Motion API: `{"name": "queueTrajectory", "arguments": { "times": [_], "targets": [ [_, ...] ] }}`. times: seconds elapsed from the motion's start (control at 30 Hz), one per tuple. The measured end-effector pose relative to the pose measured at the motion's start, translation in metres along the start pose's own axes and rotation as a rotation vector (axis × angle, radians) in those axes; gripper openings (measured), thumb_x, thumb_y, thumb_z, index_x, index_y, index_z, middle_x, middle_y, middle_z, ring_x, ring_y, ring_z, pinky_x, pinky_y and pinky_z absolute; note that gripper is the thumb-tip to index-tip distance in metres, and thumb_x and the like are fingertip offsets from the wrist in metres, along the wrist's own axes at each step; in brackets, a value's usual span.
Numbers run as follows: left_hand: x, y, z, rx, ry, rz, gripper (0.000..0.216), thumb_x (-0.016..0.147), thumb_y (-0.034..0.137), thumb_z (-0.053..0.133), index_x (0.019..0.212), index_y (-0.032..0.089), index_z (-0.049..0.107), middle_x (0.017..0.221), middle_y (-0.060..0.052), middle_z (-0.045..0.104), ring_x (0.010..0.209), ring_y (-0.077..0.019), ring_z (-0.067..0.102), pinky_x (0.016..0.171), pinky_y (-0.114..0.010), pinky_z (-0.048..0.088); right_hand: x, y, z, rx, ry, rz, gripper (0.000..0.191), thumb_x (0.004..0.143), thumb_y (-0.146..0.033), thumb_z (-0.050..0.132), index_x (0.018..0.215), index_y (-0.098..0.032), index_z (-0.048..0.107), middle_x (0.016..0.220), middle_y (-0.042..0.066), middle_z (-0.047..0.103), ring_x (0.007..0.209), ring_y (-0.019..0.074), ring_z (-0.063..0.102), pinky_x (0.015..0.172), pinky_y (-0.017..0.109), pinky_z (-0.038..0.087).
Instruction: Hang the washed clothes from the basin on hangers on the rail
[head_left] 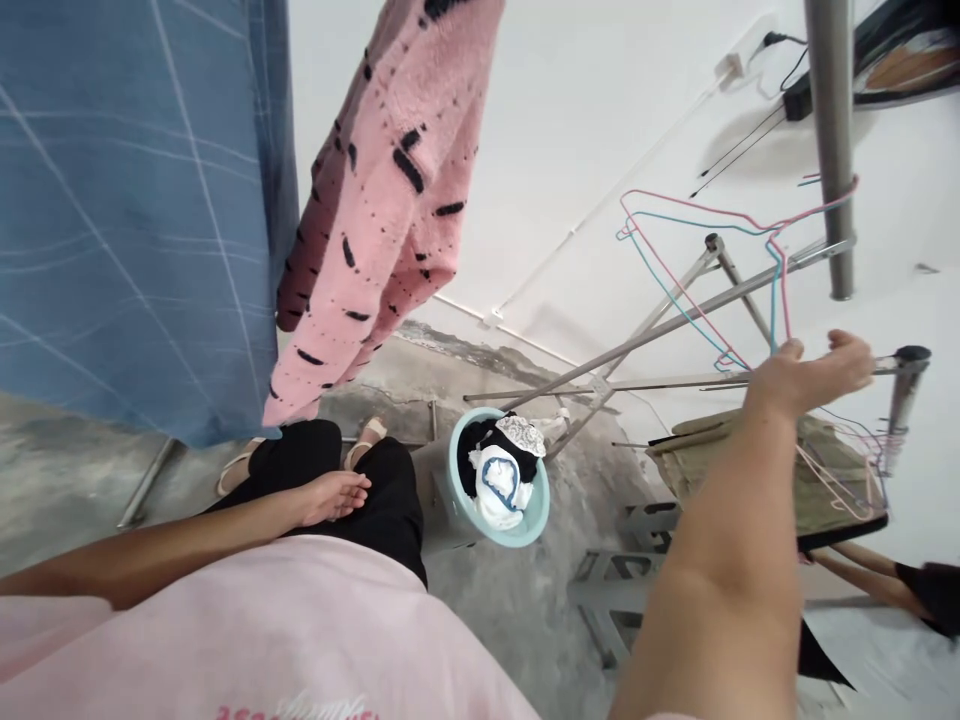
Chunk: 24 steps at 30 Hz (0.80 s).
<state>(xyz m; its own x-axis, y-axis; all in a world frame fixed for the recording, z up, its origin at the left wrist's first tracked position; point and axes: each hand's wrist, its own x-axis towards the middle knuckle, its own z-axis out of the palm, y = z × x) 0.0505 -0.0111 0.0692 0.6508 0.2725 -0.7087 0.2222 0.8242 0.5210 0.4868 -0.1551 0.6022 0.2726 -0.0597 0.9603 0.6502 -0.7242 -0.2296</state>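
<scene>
My right hand (pixel 814 375) reaches up to the metal drying rack rail (pixel 675 325), its fingers stretched out at the wire hangers (pixel 776 260) in pink and blue that hang there. Whether it grips a hanger I cannot make out. My left hand (pixel 334 497) hangs loose by my black trousers, fingers relaxed and apart, holding nothing. Below stands a light blue basin (pixel 536 520) filled with black, white and blue laundry.
A pink fleece garment with black marks (pixel 390 200) and a blue checked cloth (pixel 135 200) hang at the left. More wire hangers (pixel 847 470) lie over a folded board at right. A grey pole (pixel 832 140) stands at upper right. The floor is bare concrete.
</scene>
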Motion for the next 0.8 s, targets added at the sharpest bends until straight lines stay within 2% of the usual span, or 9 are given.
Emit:
{"name": "queueTrajectory", "arguments": {
  "times": [0.1, 0.17, 0.2, 0.27, 0.33, 0.43, 0.53, 0.67, 0.8],
  "targets": [
    [0.0, 0.0, -0.001, 0.002, 0.005, 0.003, 0.023, 0.09, 0.033, 0.058, 0.102, 0.014, 0.06, 0.081, -0.002, 0.063, 0.074, -0.0128, 0.061, 0.065, -0.018, 0.047, 0.019, 0.022, 0.005, -0.091, -0.072, 0.112, 0.066, 0.069, -0.003, 0.069, 0.131, -0.02, 0.056, 0.133, 0.021, 0.057, 0.131, 0.0335, 0.047, 0.11, 0.055, 0.031],
    [-0.001, 0.001, 0.0, 0.006, 0.015, 0.003, 0.023, 0.089, 0.034, 0.059, 0.1, 0.015, 0.06, 0.08, -0.002, 0.063, 0.073, -0.0132, 0.062, 0.065, -0.018, 0.047, 0.024, 0.026, 0.006, -0.11, -0.153, 0.192, 0.066, 0.069, -0.006, 0.072, 0.131, -0.022, 0.057, 0.129, 0.022, 0.059, 0.128, 0.0365, 0.048, 0.105, 0.059, 0.033],
    [-0.002, 0.001, 0.0, 0.007, 0.021, 0.004, 0.023, 0.088, 0.035, 0.06, 0.1, 0.015, 0.06, 0.08, -0.002, 0.064, 0.073, -0.0132, 0.062, 0.065, -0.018, 0.047, 0.024, 0.026, 0.006, -0.099, -0.199, 0.209, 0.06, 0.07, -0.008, 0.072, 0.127, -0.022, 0.059, 0.121, 0.021, 0.061, 0.121, 0.036, 0.052, 0.103, 0.059, 0.033],
    [-0.003, 0.001, 0.0, 0.006, 0.031, 0.004, 0.025, 0.085, 0.036, 0.063, 0.098, 0.016, 0.06, 0.08, -0.001, 0.064, 0.073, -0.0131, 0.062, 0.066, -0.018, 0.048, 0.021, 0.022, 0.004, -0.055, -0.292, 0.202, 0.034, 0.073, -0.011, 0.069, 0.106, -0.021, 0.063, 0.098, 0.015, 0.064, 0.097, 0.0304, 0.058, 0.096, 0.054, 0.039],
    [-0.004, 0.002, 0.001, 0.003, 0.034, 0.002, 0.025, 0.083, 0.036, 0.066, 0.097, 0.016, 0.061, 0.08, -0.001, 0.064, 0.073, -0.0133, 0.063, 0.067, -0.018, 0.048, 0.016, 0.016, 0.0, -0.006, -0.357, 0.176, 0.012, 0.076, -0.014, 0.065, 0.08, -0.023, 0.057, 0.076, 0.007, 0.057, 0.072, 0.023, 0.052, 0.087, 0.047, 0.043],
    [-0.005, 0.002, 0.0, -0.005, 0.034, 0.0, 0.024, 0.084, 0.036, 0.065, 0.098, 0.016, 0.061, 0.081, -0.001, 0.065, 0.073, -0.0134, 0.063, 0.067, -0.019, 0.049, 0.011, 0.004, -0.004, 0.017, -0.364, 0.124, 0.026, 0.076, -0.015, 0.062, 0.061, -0.026, 0.043, 0.062, 0.001, 0.045, 0.06, 0.0186, 0.04, 0.08, 0.044, 0.043],
    [-0.005, 0.002, 0.0, -0.018, 0.034, 0.002, 0.022, 0.088, 0.035, 0.061, 0.098, 0.015, 0.061, 0.08, 0.0, 0.065, 0.071, -0.0131, 0.064, 0.065, -0.018, 0.048, 0.009, -0.009, -0.007, 0.012, -0.347, 0.07, 0.028, 0.072, -0.008, 0.057, 0.058, -0.026, 0.041, 0.06, 0.0, 0.041, 0.06, 0.0178, 0.035, 0.08, 0.044, 0.041],
    [-0.003, 0.002, 0.0, -0.035, 0.025, -0.005, 0.019, 0.092, 0.033, 0.058, 0.097, 0.014, 0.061, 0.077, 0.0, 0.065, 0.07, -0.0125, 0.063, 0.062, -0.018, 0.047, 0.011, -0.026, -0.007, 0.032, -0.354, 0.024, 0.028, 0.062, 0.001, 0.05, 0.068, -0.025, 0.045, 0.068, 0.001, 0.044, 0.063, 0.0174, 0.036, 0.08, 0.041, 0.039],
    [-0.003, 0.003, 0.0, -0.054, 0.017, 0.005, 0.02, 0.095, 0.032, 0.057, 0.101, 0.012, 0.061, 0.076, -0.001, 0.065, 0.071, -0.0125, 0.062, 0.063, -0.019, 0.047, 0.01, -0.036, -0.006, 0.107, -0.369, 0.018, 0.019, 0.078, -0.009, 0.052, 0.072, -0.025, 0.045, 0.073, 0.003, 0.048, 0.068, 0.0184, 0.04, 0.08, 0.039, 0.037]
  ]
}}
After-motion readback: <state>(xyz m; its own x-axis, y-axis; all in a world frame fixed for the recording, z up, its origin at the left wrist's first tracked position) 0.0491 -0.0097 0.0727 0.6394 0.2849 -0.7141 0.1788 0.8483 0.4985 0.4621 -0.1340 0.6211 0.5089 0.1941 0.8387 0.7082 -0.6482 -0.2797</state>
